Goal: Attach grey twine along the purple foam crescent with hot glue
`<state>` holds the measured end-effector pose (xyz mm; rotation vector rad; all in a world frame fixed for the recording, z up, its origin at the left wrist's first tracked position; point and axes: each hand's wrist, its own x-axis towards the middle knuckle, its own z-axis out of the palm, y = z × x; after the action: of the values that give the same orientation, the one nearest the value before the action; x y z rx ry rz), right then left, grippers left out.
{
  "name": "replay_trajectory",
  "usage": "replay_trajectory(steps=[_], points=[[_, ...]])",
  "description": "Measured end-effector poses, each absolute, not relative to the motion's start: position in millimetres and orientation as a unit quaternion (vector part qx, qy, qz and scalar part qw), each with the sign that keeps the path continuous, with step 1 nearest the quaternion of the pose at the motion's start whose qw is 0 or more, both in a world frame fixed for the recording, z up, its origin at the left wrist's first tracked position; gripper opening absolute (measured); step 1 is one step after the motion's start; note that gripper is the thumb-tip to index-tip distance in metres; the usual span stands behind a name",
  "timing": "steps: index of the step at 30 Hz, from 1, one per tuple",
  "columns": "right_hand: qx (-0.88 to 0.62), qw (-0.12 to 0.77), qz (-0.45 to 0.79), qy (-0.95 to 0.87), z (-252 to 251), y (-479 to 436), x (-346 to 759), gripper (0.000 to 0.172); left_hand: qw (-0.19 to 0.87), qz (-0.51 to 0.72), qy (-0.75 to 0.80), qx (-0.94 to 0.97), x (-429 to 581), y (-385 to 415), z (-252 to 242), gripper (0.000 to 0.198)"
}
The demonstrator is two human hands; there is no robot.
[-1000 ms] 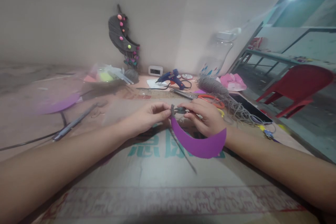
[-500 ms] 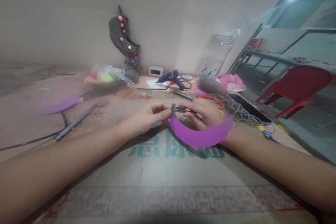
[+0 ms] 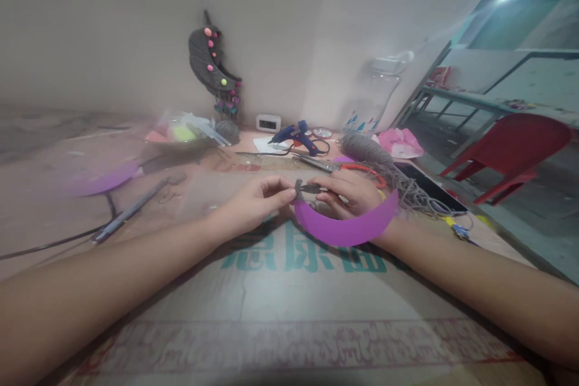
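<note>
Where the two hands nearly meet: a flat purple crescent (image 3: 346,233) hangs above the table, its left tip wound with grey yarn (image 3: 298,192), its right end curving up in front of the right forearm.
Left hand (image 3: 260,201): thumb and fingertips pinched on that wound tip.
Right hand (image 3: 350,194): fingers closed on a small dark bundle (image 3: 312,189), perhaps gathered yarn, though it's too blurred from where I stand to be sure.
Under the arms: a pale printed sheet (image 3: 203,301) with green characters and a reddish border.
Beyond the fingers: orange-handled metal scissors (image 3: 319,163), then a blue glue gun (image 3: 296,132) near a small white clock (image 3: 268,123).
By the right elbow's side: a thick grey yarn roll (image 3: 366,148), loose strands trailing beside a flat black device (image 3: 434,190).
Wall (image 3: 289,30): a grey crescent ornament (image 3: 201,60) dotted with bright little balls.
</note>
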<state>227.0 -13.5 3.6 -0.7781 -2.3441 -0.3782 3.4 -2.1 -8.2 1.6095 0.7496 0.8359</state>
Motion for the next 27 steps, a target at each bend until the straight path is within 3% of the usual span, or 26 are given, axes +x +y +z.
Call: replay_trajectory(steps=[8,27], points=[[-0.295,0.339,-0.142,-0.882,-0.8,-9.0,229.3,0.023,0.560,0.350,0.320,0.679,4.4,-1.9,-5.9,0.020],[-0.287,0.323,-0.161,-0.887,-0.4,-8.1,228.1,0.038,0.527,0.356,0.341,0.693,4.0,-3.8,-4.7,0.024]])
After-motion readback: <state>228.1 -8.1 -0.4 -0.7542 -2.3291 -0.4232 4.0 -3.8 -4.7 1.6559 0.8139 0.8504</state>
